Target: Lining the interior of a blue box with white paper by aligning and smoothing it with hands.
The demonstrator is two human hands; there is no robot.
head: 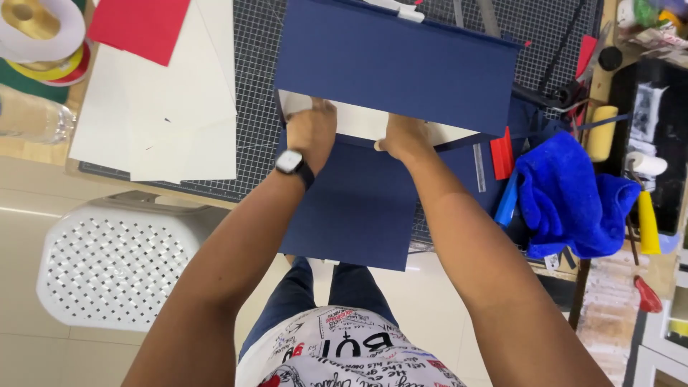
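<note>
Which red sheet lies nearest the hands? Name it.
The small red piece right of the right hand, beside the blue cloth; the large red sheet lies far off, top-left.

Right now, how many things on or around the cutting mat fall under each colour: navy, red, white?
Navy: 2, the upright box panel and the flat sheet under both hands.
Red: 2, the paper sheet and the small card.
White: 1, the pile of boards.
Total: 5

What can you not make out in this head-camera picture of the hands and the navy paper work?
- Fingertips of the left hand and right hand, head view: tucked under the navy box.
- White board: mostly covered by the box.
- Navy sheet: near edge overhangs the cutting mat.
</note>
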